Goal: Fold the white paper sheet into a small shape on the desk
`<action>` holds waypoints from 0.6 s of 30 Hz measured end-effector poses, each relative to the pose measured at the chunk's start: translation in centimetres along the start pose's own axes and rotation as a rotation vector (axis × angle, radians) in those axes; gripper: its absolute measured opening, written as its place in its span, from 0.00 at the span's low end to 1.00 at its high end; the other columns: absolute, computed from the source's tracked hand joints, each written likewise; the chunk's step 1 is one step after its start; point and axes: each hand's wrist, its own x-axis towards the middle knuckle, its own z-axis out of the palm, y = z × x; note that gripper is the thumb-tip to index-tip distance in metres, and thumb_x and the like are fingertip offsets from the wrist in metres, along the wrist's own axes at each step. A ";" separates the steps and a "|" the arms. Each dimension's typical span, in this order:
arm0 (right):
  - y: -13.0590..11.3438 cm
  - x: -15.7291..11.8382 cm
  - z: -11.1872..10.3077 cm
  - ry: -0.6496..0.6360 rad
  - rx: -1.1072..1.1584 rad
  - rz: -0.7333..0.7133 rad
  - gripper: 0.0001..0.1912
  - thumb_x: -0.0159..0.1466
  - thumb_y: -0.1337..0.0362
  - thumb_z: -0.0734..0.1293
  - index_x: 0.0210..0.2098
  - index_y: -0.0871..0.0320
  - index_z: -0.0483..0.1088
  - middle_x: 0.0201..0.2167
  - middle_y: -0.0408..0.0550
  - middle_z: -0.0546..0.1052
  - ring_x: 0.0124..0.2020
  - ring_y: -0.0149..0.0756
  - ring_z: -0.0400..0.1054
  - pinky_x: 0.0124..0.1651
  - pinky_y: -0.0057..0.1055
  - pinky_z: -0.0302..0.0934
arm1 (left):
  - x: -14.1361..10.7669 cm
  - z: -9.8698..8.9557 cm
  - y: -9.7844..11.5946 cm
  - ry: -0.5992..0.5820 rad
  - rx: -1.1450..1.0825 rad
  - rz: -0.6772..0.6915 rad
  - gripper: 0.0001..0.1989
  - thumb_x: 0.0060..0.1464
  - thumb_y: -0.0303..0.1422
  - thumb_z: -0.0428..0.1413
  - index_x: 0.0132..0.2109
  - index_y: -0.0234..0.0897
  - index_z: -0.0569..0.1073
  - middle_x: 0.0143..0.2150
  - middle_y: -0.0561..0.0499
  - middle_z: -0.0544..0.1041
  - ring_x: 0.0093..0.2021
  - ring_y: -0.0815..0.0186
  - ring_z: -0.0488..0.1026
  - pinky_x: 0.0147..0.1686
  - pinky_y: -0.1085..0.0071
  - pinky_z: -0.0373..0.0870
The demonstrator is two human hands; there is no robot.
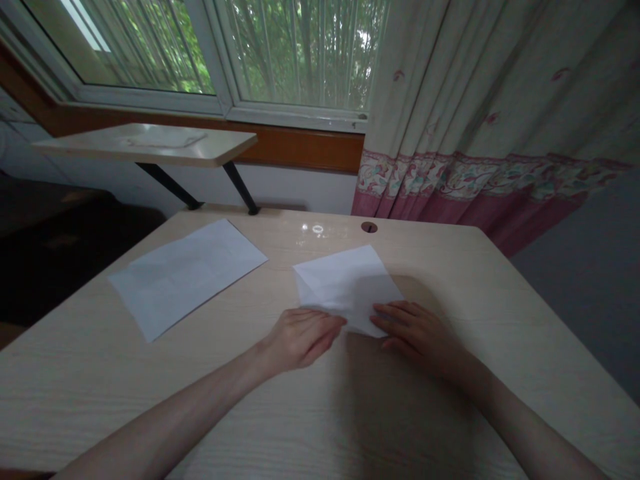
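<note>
A folded white paper (350, 277) lies on the pale wooden desk (240, 400), with a crease showing near its left corner. My left hand (306, 337) is closed at the paper's near left edge, its fingers pressed together on the edge. At the near right corner rests my right hand (417, 333), palm down, with its fingers slightly apart on the paper. Both hands touch the same sheet, and their fingertips are a short gap apart.
A larger stack or sheet of white paper (190, 277) lies on the desk's left side. Behind it stands a small raised shelf (165, 147) on black supports. A round cable hole (369, 227) is near the back edge, before a curtain (450, 133).
</note>
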 end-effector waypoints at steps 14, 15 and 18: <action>-0.7 0.6 0.9 0.183 0.343 0.259 0.09 0.68 0.64 0.62 0.40 0.52 0.76 0.41 0.45 0.80 0.41 0.37 0.75 0.45 0.38 0.70 | -0.4 0.7 0.1 0.255 -0.011 -0.320 0.10 0.64 0.26 0.48 0.51 0.39 0.67 0.39 0.49 0.76 0.37 0.67 0.75 0.35 0.73 0.73; -0.9 0.6 0.8 0.172 0.369 0.292 0.09 0.68 0.64 0.62 0.39 0.52 0.76 0.41 0.45 0.80 0.41 0.37 0.76 0.45 0.37 0.70 | -0.4 0.6 0.1 0.273 0.012 -0.313 0.11 0.63 0.25 0.49 0.51 0.39 0.67 0.39 0.48 0.76 0.37 0.66 0.75 0.36 0.72 0.73; -1.4 0.8 0.6 0.171 0.459 0.346 0.10 0.68 0.63 0.62 0.37 0.52 0.76 0.40 0.46 0.80 0.40 0.37 0.75 0.44 0.36 0.70 | -0.4 0.4 0.2 0.321 0.111 -0.210 0.14 0.62 0.24 0.51 0.53 0.41 0.66 0.42 0.47 0.75 0.43 0.62 0.73 0.41 0.65 0.73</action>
